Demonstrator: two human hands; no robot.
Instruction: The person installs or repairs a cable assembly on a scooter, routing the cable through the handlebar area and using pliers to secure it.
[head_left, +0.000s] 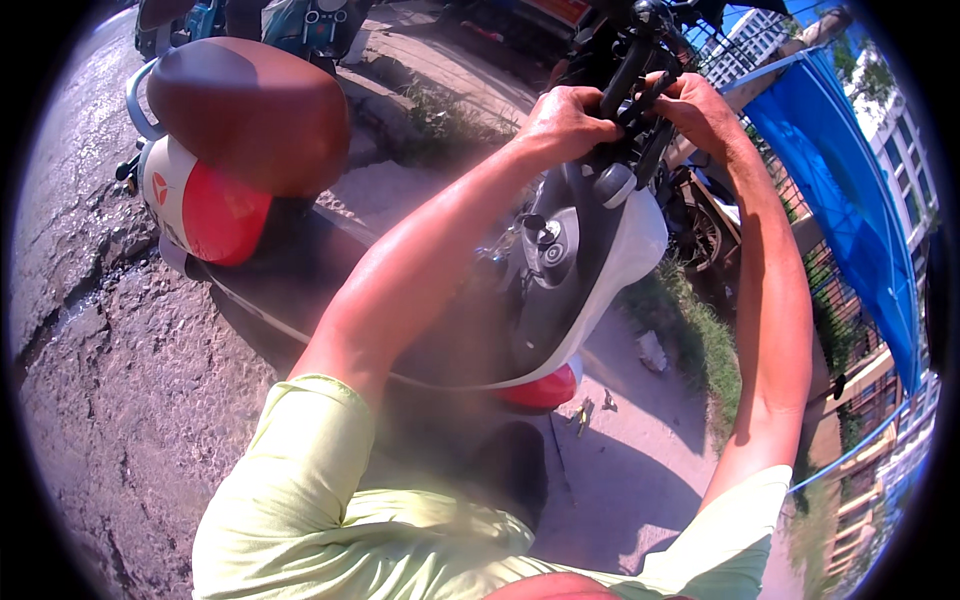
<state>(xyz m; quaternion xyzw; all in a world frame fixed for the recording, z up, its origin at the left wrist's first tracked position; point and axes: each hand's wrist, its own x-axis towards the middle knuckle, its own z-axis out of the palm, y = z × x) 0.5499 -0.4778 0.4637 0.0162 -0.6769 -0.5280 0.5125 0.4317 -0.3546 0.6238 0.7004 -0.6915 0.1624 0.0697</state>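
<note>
A red-and-white scooter stands in front of me, turned sideways, with its brown seat to the left. Both arms reach up to the black handlebar. My left hand is closed at the near-left side of the handlebar, its thumb pointing right and its fingertips partly hidden; what it grips is unclear. My right hand is closed with bent fingers on a black tube-like part on the right of the handlebar. Below the hands sits the dark inner panel with a key lock.
Behind the scooter, other parked vehicles stand at the top left. A blue tarp hangs on the right by a fence. Rough wet pavement lies left, and grass grows along the right. A pale stone lies on the ground.
</note>
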